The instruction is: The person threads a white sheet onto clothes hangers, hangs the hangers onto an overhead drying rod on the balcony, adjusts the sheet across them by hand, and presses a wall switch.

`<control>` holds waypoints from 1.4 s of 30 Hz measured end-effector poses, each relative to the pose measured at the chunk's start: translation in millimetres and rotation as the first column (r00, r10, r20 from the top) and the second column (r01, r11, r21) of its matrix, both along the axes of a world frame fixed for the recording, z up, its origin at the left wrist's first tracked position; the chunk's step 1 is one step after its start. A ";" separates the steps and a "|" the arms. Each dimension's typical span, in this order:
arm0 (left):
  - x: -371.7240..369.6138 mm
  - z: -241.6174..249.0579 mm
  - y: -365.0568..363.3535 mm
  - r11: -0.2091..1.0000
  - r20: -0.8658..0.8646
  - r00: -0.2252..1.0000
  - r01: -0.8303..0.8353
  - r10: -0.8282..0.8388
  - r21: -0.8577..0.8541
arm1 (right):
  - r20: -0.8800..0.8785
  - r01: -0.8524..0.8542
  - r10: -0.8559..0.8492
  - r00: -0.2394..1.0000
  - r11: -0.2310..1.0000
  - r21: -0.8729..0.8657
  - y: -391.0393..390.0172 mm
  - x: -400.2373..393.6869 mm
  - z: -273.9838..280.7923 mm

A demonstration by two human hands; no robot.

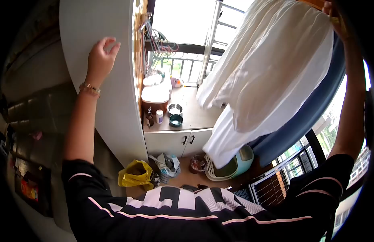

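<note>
A long white cloth (pixel 275 68) hangs in loose folds at the upper right, its lower end narrowing above a light green and white bin. At its top right corner is my right hand (pixel 336 20), raised high with fingers closed at the cloth's edge; the fingertips are partly hidden. My left hand (pixel 103 56) is lifted in front of a tall white panel (pixel 110 92). Its fingers are loosely bent, with thumb and fingers apart and nothing between them. Behind the white cloth hangs a dark blue cloth (pixel 303 119).
Bowls (pixel 176 120), a white bottle (pixel 159 116), a pump bottle (pixel 150 117) and a lidded box (pixel 154 97) stand on a low cabinet (pixel 164 143). Tangled hangers (pixel 156 40) hang by the window. A yellow bag (pixel 136 174) and the green-white bin (pixel 244 161) are on the floor.
</note>
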State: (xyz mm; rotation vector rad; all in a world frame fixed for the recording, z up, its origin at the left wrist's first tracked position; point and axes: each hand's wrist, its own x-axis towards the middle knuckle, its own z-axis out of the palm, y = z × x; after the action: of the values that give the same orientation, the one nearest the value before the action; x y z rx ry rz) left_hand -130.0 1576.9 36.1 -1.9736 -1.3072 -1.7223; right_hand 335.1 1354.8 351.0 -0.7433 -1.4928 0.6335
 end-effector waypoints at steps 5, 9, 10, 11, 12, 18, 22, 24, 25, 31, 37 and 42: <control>27.5 9.1 79.7 0.816 -0.135 0.904 -0.291 0.405 0.499 | -0.093 0.045 -0.054 0.994 0.995 -0.092 84.0 16.0 67.7; 74.1 -5.3 95.3 0.783 -0.083 0.912 -0.296 0.402 0.547 | -0.082 0.000 -0.009 0.997 0.994 -0.112 146.6 18.1 66.1; 94.5 -19.6 95.5 0.904 -0.075 0.984 -0.120 0.164 0.410 | -0.077 -0.014 0.005 0.997 0.994 -0.109 160.7 20.7 64.7; 124.7 -40.7 95.8 0.964 0.041 0.991 0.112 -0.125 0.242 | -0.071 -0.027 0.020 0.997 0.994 -0.105 173.9 26.0 66.7; 154.6 -73.2 108.8 0.933 0.106 0.934 0.323 -0.342 0.159 | -0.064 -0.040 0.034 0.997 0.995 -0.097 187.0 32.0 66.7; 339.6 -236.7 167.4 0.432 0.189 0.584 0.748 -0.790 -0.504 | 0.082 -0.162 0.159 0.984 0.987 0.026 254.6 79.5 92.9; 436.5 -294.1 166.1 0.380 -0.075 0.786 0.211 -0.614 -0.901 | 0.208 -0.251 0.238 0.949 0.967 0.042 309.3 116.5 101.2; 464.8 -339.7 186.1 0.281 0.126 0.843 0.310 -0.522 -0.908 | 0.172 -0.197 0.177 0.969 0.974 0.110 320.9 104.1 76.2; 479.9 -372.6 209.4 0.157 0.264 0.787 0.412 -0.557 -0.897 | 0.141 -0.197 0.183 0.973 0.976 0.093 325.3 106.0 69.1; 469.8 -330.4 281.1 -0.322 0.824 -0.546 0.762 0.149 0.562 | 0.066 -0.198 0.193 0.979 0.977 0.084 381.9 122.1 33.3; 426.7 -169.3 278.7 -0.252 0.705 -0.709 0.682 0.002 0.687 | -0.060 -0.332 0.333 0.941 0.943 0.034 455.6 147.5 20.9; 439.2 -173.8 302.6 -0.324 0.694 -0.717 0.643 0.066 0.694 | -0.199 -0.340 0.341 0.919 0.940 0.038 482.4 146.9 22.4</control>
State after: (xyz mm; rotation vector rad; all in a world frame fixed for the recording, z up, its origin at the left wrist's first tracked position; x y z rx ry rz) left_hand 309.3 1879.5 -137.8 0.3648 -0.3492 0.8698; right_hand 482.0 1837.2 373.4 -0.4016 -1.4422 0.9422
